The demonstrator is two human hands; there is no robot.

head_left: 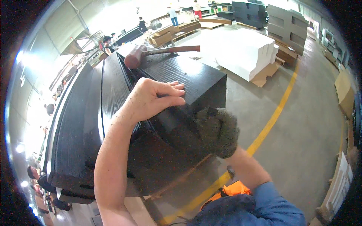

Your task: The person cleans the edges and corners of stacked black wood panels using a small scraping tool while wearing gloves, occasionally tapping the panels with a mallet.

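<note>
My bare left hand point(160, 93) is over a black wood-grain panel point(177, 73), its fingers stretched out and thumb apart from them. My right hand point(218, 132), in a dark grey work glove, is curled closed beside the near right corner of the black panels. A small black tip shows at the top of its fingers, but I cannot make out what it grips. A mallet point(135, 56) with a reddish head and long brown handle lies on the panels beyond my left hand. Dark shadow hides the panel edges between my hands.
More long black panels point(77, 124) stand stacked to the left. Beyond the right corner, a white stack point(245, 52) rests on cardboard, with a tall grey stack point(287, 28) behind it. A yellow floor line point(277, 107) runs along the right. Several people are in the background.
</note>
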